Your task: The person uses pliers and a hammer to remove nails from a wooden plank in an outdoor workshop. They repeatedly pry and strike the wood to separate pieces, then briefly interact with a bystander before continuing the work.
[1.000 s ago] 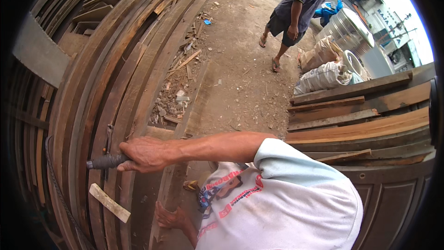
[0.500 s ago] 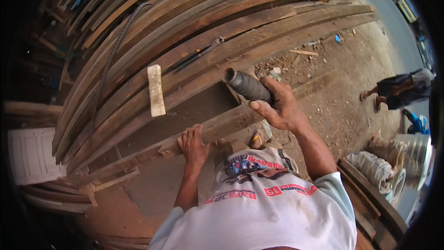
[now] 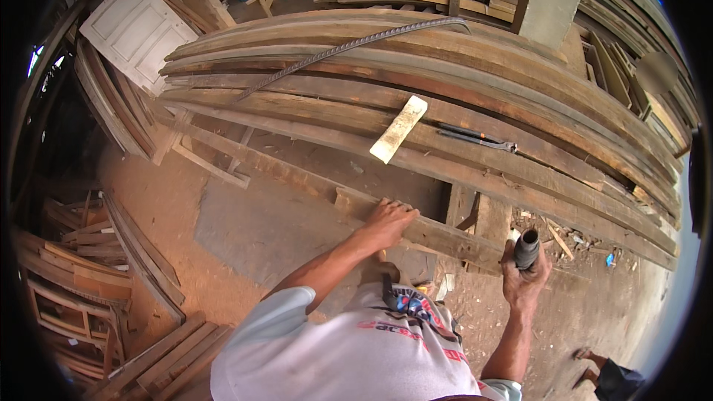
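My left hand (image 3: 391, 223) is closed over a long wooden beam (image 3: 297, 177) that runs across in front of me. In my right hand (image 3: 526, 278), past the beam's right part, is a dark, wrapped pipe-like handle (image 3: 526, 251), its hollow round end turned up. Its other end is hidden by the hand. On the planks beyond the beam lies a pale wooden block (image 3: 399, 131), narrower at its middle. Beside it rests a pair of pincers (image 3: 479, 138) with dark handles and a metal head.
Long planks (image 3: 297, 108) are laid side by side beyond the beam, with a ribbed steel bar (image 3: 356, 43) across them. A white door panel (image 3: 137, 30) leans at far left. Timber pieces (image 3: 167, 356) lie at lower left. Wood scraps litter the ground at right, near a person's legs (image 3: 616, 380).
The view has swung to the right, so the planks and block appear turned. My right hand has tilted the pipe-like handle, whose open end now points up. My left hand stays on the beam.
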Motion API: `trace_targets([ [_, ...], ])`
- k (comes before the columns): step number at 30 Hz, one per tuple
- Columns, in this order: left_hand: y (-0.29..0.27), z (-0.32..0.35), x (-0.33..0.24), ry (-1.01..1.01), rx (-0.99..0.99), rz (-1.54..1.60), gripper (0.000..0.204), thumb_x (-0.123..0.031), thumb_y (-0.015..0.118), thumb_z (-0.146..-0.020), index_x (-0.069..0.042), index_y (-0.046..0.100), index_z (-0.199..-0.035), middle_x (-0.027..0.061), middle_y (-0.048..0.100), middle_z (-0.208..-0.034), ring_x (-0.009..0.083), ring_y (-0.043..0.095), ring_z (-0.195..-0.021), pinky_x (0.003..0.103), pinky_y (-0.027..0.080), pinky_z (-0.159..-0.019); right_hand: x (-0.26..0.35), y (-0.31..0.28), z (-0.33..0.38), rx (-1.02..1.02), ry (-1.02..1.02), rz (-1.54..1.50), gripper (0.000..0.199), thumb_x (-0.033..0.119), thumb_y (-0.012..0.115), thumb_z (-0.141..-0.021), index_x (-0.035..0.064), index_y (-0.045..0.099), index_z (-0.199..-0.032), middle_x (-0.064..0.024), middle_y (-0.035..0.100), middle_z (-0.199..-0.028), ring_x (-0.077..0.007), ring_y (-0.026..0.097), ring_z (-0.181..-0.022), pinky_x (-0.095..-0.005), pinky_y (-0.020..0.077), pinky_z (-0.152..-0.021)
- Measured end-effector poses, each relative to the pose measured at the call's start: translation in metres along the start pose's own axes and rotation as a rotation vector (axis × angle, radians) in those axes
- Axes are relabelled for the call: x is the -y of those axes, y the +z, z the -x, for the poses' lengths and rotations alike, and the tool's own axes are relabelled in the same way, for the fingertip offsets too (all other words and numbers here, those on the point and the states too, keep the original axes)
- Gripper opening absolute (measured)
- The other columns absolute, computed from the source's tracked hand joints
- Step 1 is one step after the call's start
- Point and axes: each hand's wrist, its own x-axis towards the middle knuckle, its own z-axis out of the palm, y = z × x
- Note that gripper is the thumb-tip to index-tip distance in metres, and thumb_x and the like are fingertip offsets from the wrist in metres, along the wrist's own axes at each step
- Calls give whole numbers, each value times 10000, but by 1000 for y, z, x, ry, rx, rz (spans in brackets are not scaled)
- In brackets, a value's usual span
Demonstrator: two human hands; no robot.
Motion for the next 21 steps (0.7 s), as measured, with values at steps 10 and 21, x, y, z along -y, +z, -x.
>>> trace_targets([
  [10,-28,-15,-2,-148,158,46,671,-175,919,-727,-100,621,-1323,173,712,-1233,362,628,-1231,500,445,-1027,-3,18,-25,340,-227,148,363,155,818,-739,19,590,-988,-169,619,-872,-416,650,-715,-496,521,-635],
  [21,-14,-20,-2,9,-26,72,641,-132,931,-681,-72,644,-1251,154,708,-1230,359,649,-1174,470,444,-980,-30,-22,-121,190,390,54,427,447,671,-903,28,630,-828,-5,529,-642,-124,512,-587,-338,407,-541],
])
